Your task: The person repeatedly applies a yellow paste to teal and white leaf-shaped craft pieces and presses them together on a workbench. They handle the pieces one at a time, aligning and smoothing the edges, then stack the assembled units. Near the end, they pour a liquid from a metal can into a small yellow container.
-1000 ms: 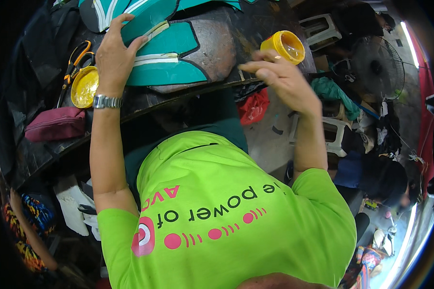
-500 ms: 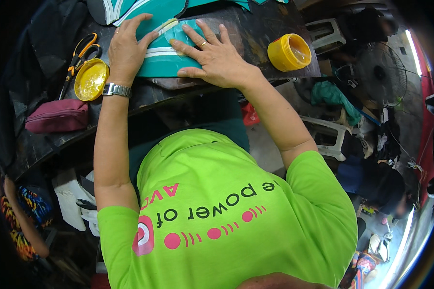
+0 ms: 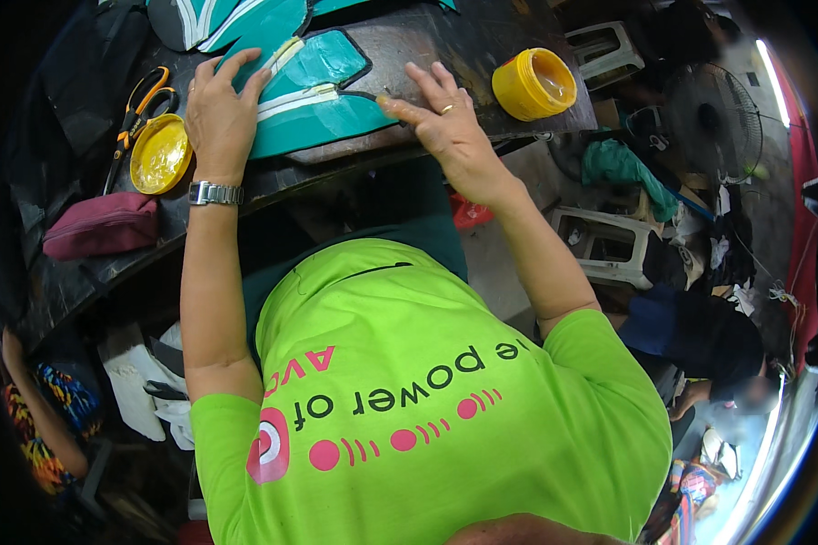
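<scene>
A flat teal piece [image 3: 323,128] with white stripes and a dark-edged, notched right side lies on the dark table in front of me. Its upper tab shines as if wet. My left hand [image 3: 221,125] rests on its left part, fingers spread and pressing down. At the piece's lower right corner, my right hand [image 3: 456,136] touches the edge with an outstretched index finger that looks smeared with something. The other fingers of that hand are apart, and I see nothing held in them.
On the right stands an open yellow jar [image 3: 516,89] of pale paste. Left of my left hand are its yellow lid [image 3: 161,163], orange-and-black scissors [image 3: 124,141] and a maroon pouch [image 3: 100,225]. More teal pieces [image 3: 259,20] lie farther back. Beyond the table are stools [image 3: 603,47] and a fan [image 3: 713,118].
My right hand has slid off the middle of the teal piece to its right edge, uncovering the tab and stripes. My left hand has shifted slightly toward me and left.
</scene>
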Demonstrator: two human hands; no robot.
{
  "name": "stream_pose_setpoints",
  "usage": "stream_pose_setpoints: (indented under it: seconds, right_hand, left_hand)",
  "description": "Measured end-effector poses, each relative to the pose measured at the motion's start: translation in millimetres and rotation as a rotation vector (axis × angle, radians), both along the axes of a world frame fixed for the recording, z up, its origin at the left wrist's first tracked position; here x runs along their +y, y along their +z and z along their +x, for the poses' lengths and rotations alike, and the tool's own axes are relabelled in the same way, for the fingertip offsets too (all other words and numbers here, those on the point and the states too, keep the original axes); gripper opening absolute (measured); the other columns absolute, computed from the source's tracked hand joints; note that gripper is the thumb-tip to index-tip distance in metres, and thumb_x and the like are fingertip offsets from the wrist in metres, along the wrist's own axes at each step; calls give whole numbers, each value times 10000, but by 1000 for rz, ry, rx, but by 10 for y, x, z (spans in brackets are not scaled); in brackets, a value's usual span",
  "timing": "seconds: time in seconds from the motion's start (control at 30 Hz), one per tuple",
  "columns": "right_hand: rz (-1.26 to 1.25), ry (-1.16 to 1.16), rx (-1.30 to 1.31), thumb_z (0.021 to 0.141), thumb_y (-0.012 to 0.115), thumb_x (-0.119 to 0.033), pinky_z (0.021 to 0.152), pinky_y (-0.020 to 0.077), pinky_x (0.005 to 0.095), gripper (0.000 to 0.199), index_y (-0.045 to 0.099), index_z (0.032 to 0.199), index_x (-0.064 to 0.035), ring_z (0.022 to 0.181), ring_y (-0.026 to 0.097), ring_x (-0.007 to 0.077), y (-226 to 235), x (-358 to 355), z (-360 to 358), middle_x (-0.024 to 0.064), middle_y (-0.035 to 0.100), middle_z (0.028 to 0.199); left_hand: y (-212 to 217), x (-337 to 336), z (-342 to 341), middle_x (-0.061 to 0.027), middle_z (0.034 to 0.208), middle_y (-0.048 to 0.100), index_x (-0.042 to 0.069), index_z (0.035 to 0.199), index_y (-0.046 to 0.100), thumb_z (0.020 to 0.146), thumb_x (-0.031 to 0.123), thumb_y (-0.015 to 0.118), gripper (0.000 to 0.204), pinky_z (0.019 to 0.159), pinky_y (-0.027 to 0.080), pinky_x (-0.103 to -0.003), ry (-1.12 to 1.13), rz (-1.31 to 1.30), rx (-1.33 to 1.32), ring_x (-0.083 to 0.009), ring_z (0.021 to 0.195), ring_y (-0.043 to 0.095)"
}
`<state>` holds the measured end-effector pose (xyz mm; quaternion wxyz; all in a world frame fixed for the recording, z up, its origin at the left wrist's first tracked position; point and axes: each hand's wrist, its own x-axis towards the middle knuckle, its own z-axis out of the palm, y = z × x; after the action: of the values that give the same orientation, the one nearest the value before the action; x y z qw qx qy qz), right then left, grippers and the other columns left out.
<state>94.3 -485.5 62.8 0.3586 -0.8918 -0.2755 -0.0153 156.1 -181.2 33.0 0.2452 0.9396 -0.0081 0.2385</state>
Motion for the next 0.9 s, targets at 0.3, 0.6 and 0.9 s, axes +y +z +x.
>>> stream_pose_setpoints:
  seconds: [0.3, 0.6, 0.9]
  right_hand:
    - [-498, -158, -333, 972, 480, -633, 1173, 103, 688, 743, 404, 1556, -180, 1532, 198, 382, -189, 245, -212, 126, 288, 1649]
    - [-540, -169, -320, 836, 658, -662, 1177, 88, 682, 1027, 333, 1553, -3, 1533, 172, 417, -219, 533, -411, 255, 265, 1616]
    - [-449, -147, -259, 901, 611, -640, 1180, 61, 684, 927, 367, 1540, -14, 1558, 83, 395, -138, 537, -264, 206, 209, 1658]
  left_hand:
    - [-17, 3, -10, -144, 1229, 639, 261, 1189, 746, 905, 378, 729, 308, 913, 519, -442, 2, 5, -32, -341, 1128, 613]
    - [-29, -5, -14, -141, 1225, 641, 266, 1185, 749, 903, 379, 729, 305, 904, 529, -444, 10, 12, -24, -341, 1116, 621]
    - [-45, 1, -7, -144, 1218, 644, 268, 1185, 750, 905, 376, 727, 301, 904, 530, -451, 15, 44, -64, -343, 1116, 622]
